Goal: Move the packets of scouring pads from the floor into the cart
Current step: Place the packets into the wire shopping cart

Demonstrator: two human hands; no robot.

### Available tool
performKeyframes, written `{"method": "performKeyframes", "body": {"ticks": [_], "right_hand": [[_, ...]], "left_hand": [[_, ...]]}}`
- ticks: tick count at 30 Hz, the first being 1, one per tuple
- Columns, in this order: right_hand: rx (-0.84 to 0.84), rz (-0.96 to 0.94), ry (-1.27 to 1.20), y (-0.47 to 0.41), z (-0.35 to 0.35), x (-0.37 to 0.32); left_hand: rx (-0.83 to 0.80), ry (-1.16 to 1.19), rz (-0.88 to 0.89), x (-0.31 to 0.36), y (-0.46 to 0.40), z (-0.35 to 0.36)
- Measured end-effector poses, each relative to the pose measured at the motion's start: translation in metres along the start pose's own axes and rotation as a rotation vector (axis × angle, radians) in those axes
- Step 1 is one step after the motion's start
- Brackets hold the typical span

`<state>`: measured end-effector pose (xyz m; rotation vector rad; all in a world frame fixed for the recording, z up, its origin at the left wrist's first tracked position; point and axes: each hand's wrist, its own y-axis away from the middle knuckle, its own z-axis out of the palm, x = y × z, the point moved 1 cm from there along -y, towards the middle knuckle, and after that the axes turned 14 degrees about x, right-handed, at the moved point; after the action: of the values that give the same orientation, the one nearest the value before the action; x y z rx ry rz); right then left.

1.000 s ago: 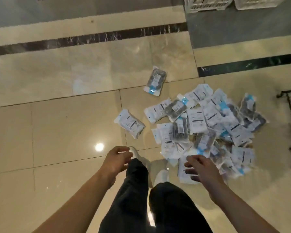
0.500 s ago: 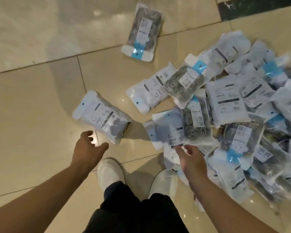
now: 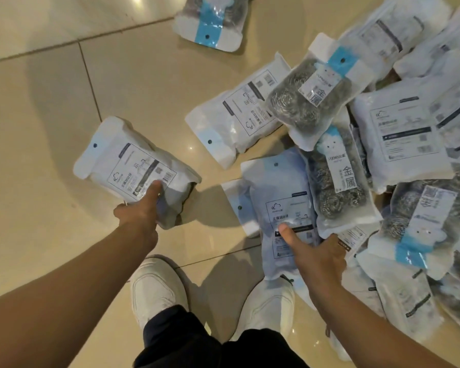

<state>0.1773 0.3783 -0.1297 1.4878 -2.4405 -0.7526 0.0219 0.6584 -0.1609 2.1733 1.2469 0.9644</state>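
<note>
Floor (image 3: pixel 37 128): glossy beige tiles; every packet in view lies on it, so nothing seen here has reached the cart, which is out of view.
Heap of packets (image 3: pixel 404 134): piled loosely at the right, overlapping at all angles, as if tipped out; some show a white printed back, others a clear front with grey steel-wool pads and a blue header strip.
Lone packet (image 3: pixel 133 166): apart from the heap at the left, white back up, hang-hole end pointing away, near end lifted and creased by the grip.
Front packet (image 3: pixel 282 205): nearest edge of the heap, bluish-white back up, partly over another packet.
Shoes (image 3: pixel 154 290): white pair planted just short of the heap, the person bending over it.
Right hand (image 3: pixel 319 256): thumb pressed on the front packet, fingers tucked beneath its edge, holding it.
Left hand (image 3: pixel 137 208): thumb on top of the lone packet, fingers hidden under it, pinching the near end, likely so that two packets go per trip.
</note>
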Motion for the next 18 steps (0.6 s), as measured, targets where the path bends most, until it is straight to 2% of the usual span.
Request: {"method": "performKeyframes", "body": {"ticks": [3, 9, 14, 18], "right_hand": [[-0.006, -0.05, 0.027, -0.002, 0.001, 0.003], [-0.178, 0.073, -0.222, 0.011, 0.005, -0.003], [-0.287, 0.109, -0.362, 0.062, -0.007, -0.017], [-0.321, 0.083, -0.43, 0.117, -0.064, -0.025]], "left_hand": [[-0.011, 0.008, -0.014, 0.004, 0.001, 0.007], [-0.216, 0.042, -0.028, -0.002, 0.012, -0.005], [-0.269, -0.083, -0.012, -0.012, 0.043, -0.053], [-0.329, -0.138, 0.026, 0.0, 0.099, -0.108]]}}
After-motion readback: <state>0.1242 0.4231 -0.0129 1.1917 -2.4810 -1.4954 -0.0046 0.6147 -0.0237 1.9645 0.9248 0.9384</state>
